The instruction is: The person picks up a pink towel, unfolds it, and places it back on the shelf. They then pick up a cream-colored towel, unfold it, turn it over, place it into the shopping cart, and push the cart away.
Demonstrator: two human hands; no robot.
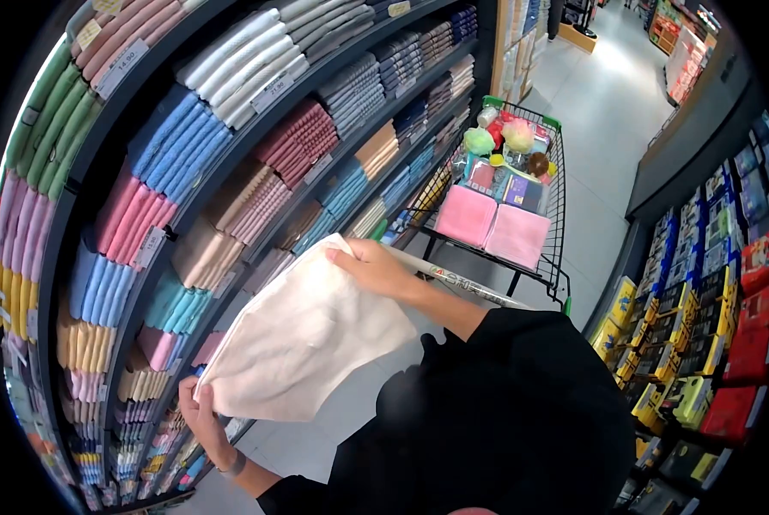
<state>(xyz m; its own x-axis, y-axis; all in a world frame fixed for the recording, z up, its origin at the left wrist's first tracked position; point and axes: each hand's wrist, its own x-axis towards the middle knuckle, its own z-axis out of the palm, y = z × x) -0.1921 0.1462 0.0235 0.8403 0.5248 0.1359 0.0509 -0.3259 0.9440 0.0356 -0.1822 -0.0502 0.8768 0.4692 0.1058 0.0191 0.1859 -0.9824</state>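
A cream-white cloth point(303, 339) hangs stretched between my two hands in front of the towel shelves. My left hand point(202, 421) pinches its lower left corner, thumb on top. At the upper right corner, my right hand point(371, 266) grips the cloth with its fingers wrapped behind it. The cloth hangs down in soft folds and hides part of the lower shelves. Just beyond my right forearm is the handle point(470, 285) of a shopping cart.
Shelves of folded towels point(298, 142) curve along the left. The cart point(560, 197) holds two pink folded items point(466, 215), bath puffs point(518, 135) and packages. Boxed goods point(676, 343) line the right side. A tiled aisle floor point(595, 112) runs ahead.
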